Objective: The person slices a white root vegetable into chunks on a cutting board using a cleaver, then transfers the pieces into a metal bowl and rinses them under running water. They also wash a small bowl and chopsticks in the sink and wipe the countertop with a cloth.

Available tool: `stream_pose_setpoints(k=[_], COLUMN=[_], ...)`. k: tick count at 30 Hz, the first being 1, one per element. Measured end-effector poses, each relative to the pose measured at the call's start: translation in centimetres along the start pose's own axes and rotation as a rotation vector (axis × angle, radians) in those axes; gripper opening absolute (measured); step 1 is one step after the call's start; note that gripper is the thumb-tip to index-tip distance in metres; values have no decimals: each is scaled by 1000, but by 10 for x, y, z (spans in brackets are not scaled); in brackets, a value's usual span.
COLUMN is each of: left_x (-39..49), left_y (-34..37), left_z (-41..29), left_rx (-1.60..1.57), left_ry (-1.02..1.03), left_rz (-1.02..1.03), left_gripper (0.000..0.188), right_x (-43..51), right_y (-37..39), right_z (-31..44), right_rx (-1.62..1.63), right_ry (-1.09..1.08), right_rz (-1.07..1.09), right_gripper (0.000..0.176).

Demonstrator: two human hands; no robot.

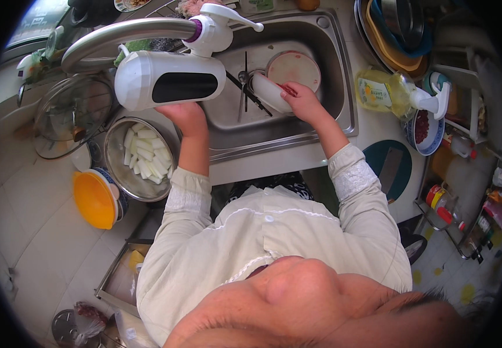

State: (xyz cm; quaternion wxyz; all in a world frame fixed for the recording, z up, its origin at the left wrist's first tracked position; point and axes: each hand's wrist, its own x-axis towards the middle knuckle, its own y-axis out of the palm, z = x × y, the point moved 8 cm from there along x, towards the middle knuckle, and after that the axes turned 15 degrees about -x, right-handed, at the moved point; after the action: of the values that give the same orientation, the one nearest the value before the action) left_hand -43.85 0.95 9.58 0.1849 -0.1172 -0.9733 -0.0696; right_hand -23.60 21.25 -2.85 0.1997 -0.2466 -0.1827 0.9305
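Inside the stainless steel sink (pixel 251 130), my right hand (pixel 301 101) grips the rim of a tilted white bowl (pixel 269 92), with something dark red at its fingers. A plate with a red rim (pixel 294 69) lies behind that bowl. Chopsticks and a spoon (pixel 242 78) rest to the bowl's left. My left hand (pixel 183 114) is at the sink's left edge, its fingers hidden beneath the white faucet-mounted unit (pixel 168 80); whether it holds anything cannot be seen. Just left of that wrist, a steel bowl (pixel 111 174) contains cut pale vegetable pieces (pixel 146 152).
Left of the steel bowl are a glass lid (pixel 55 113) and an orange bowl (pixel 94 200). On the right stand a pump bottle of yellow liquid (pixel 375 92), a patterned bowl (pixel 435 137) with dark red pieces, and a round green board (pixel 396 182) with a cleaver on it.
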Motion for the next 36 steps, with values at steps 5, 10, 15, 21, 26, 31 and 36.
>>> stream_pose_setpoints(k=[5,10,15,21,26,31,36], left_x=[30,21,-17,-16,-103,-84,-83], left_y=[-3,-3,17,27,76,90,74], left_z=[31,4,-17,24,79,101,102], left_rx=[296,351,198,27,-259,-531,-699], left_ry=[23,126,172,-355,-1395,-1136,-1200], left_rz=[281,251,92,92,247,100,86], left_gripper=[31,38,38,44,54,64,66], right_x=[1,6,11,10,4,-7,-5], right_y=[0,-7,-13,-23,-4,17,-58], right_z=[21,24,28,40,81,115,136], right_rx=[-79,-5,-51,-22,-304,-455,-184], right_ry=[-13,13,25,25,-107,-267,-241], right_rz=[-13,-93,-122,-195,-285,-352,-561], right_gripper=[24,24,25,24,18,13,16])
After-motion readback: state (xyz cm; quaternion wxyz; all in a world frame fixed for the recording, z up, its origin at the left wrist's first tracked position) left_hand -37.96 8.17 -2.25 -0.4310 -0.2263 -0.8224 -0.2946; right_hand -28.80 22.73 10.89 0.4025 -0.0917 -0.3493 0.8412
